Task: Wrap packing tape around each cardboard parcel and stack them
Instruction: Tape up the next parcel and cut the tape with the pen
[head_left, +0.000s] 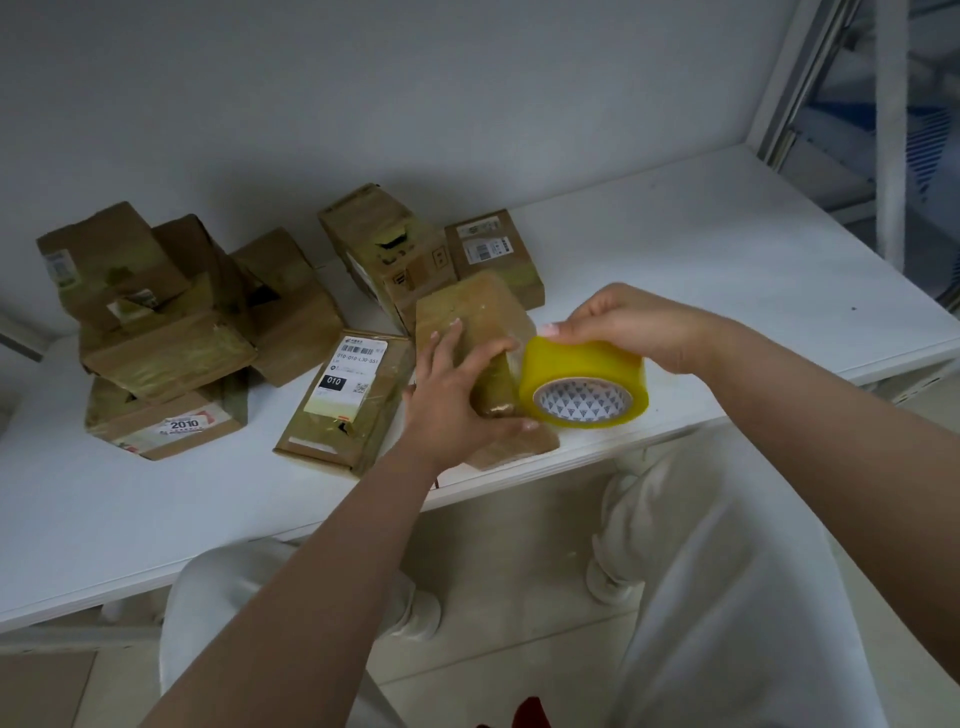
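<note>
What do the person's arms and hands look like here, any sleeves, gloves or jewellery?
Both forearms are bare up to the frame edge, with no sleeve in view. The left hand and right hand wear no gloves, and no rings, watch or bracelets show. The fingernails look pale and fairly long. Loose white clothing covers the lap below.

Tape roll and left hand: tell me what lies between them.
In the head view, the cardboard parcel being wrapped lies between them: the left hand grips its left side, and the yellow tape roll, held by the right hand, is against its right side.
</note>
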